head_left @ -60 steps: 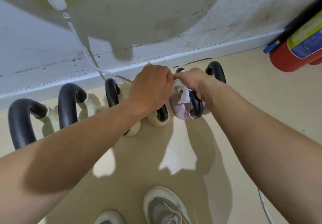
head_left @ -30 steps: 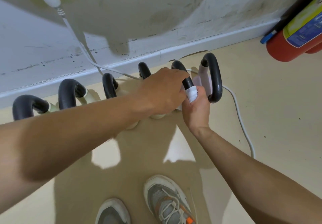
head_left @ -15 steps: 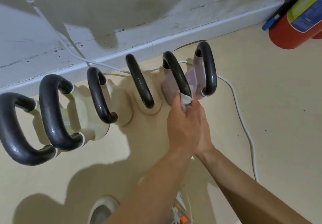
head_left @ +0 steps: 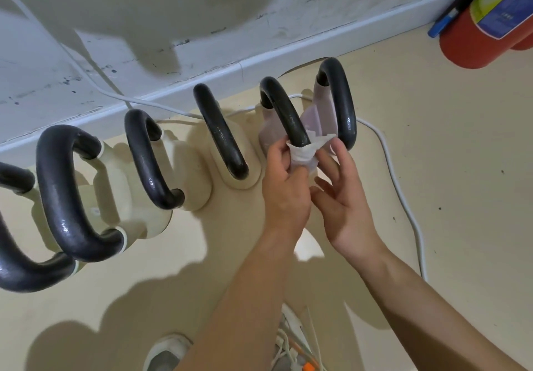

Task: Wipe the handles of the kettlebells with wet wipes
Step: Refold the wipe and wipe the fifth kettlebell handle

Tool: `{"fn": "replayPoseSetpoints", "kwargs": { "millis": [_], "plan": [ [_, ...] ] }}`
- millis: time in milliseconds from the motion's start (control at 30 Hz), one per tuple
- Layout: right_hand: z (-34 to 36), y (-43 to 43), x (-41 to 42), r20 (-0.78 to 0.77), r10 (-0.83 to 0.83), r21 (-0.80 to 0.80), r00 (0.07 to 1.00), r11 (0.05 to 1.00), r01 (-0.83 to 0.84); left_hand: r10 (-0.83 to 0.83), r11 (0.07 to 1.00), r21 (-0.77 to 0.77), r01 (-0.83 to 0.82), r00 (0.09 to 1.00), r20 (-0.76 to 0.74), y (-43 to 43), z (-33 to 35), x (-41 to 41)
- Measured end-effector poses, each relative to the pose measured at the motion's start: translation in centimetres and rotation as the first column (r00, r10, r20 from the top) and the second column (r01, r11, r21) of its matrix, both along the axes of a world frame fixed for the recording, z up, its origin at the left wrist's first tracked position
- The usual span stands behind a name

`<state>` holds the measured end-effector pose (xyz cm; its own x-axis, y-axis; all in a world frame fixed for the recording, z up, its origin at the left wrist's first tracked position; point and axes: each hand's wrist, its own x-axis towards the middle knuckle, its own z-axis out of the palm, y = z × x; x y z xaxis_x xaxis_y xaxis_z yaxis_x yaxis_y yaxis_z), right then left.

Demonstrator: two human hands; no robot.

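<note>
Several kettlebells with black handles stand in a row along the wall, cream ones on the left and two pale purple ones on the right. The white wet wipe (head_left: 305, 151) is bunched at the near end of the second handle from the right (head_left: 285, 114). My left hand (head_left: 284, 186) pinches the wipe from the left. Just right of the wipe is my right hand (head_left: 344, 194), its fingers spread and loose, gripping nothing. The rightmost handle (head_left: 341, 102) is bare.
A red fire extinguisher (head_left: 484, 33) stands at the top right by the white skirting board (head_left: 202, 79). A white cable (head_left: 403, 197) runs over the floor right of the kettlebells. My shoes (head_left: 167, 353) are at the bottom edge.
Both hands were closed together round the wipe at the handle's near end. Now my right hand has drawn off to the right and opened, and my left hand alone holds the wipe.
</note>
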<state>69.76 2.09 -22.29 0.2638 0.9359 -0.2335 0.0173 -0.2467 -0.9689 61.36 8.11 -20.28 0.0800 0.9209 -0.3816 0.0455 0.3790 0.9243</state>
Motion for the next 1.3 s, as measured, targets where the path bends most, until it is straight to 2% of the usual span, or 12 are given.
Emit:
{"fn": "replayPoseSetpoints", "kwargs": {
  "millis": [133, 300, 400, 467, 567, 700, 767, 833, 967, 1067, 1167, 1300],
  "plan": [
    [0.1, -0.1, -0.7, 0.005, 0.015, -0.015, 1.0, 1.0, -0.015, -0.042, 0.998, 0.043, 0.043, 0.999, -0.026, -0.4, -0.7, -0.3],
    [0.6, 0.6, -0.9, 0.15, 0.132, -0.07, 0.98, 0.99, -0.122, -0.205, 0.956, 0.155, 0.249, 0.946, -0.251, 0.5, -1.4, 0.0],
    [1.0, 0.6, -0.9, 0.19, 0.122, -0.087, 0.974, 0.99, -0.107, -0.221, 0.948, 0.172, 0.27, 0.941, -0.258, 0.8, -1.7, -0.1],
    [0.9, 0.2, -0.7, 0.153, 0.082, -0.107, 0.985, 0.992, -0.065, -0.197, 0.953, 0.189, 0.236, 0.958, -0.207, 0.5, -1.8, -0.3],
    [1.1, -0.1, -0.3, 0.011, -0.014, -0.149, 1.0, 0.989, 0.016, -0.112, 0.972, 0.183, 0.144, 0.979, -0.173, -0.1, -1.8, 0.2],
    [2.0, -0.4, -0.2, -0.141, -0.109, -0.162, 0.984, 0.983, 0.085, 0.131, 0.925, 0.378, 0.046, 0.893, -0.43, -1.4, -2.5, 1.1],
    [1.9, -0.6, -0.2, -0.131, -0.205, -0.2, 0.97, 0.964, 0.176, 0.198, 0.936, 0.349, -0.057, 0.902, -0.384, -1.6, -2.2, 1.7],
    [1.8, -0.8, -0.3, -0.124, -0.296, -0.233, 0.947, 0.936, 0.263, 0.224, 0.952, 0.266, -0.15, 0.935, -0.274, -1.4, -1.4, 2.3],
    [1.8, -0.4, -0.6, -0.133, -0.361, -0.247, 0.923, 0.914, 0.322, 0.245, 0.968, 0.086, -0.236, 0.963, -0.116, -0.5, -0.1, 3.5],
    [2.2, 0.4, -0.4, -0.184, -0.384, -0.27, 0.905, 0.905, 0.33, 0.264, 0.964, 0.063, -0.258, 0.959, -0.106, 0.7, 0.0, 4.5],
    [2.2, 0.5, -0.4, -0.185, -0.397, -0.291, 0.899, 0.896, 0.336, 0.283, 0.956, 0.104, -0.274, 0.956, -0.083, 1.6, 0.5, 4.7],
    [1.6, 0.1, -0.6, -0.179, -0.479, -0.333, 0.859, 0.851, 0.406, 0.155, 0.982, 0.126, -0.141, 0.982, -0.11, 2.7, 0.3, 3.6]
  ]
}}
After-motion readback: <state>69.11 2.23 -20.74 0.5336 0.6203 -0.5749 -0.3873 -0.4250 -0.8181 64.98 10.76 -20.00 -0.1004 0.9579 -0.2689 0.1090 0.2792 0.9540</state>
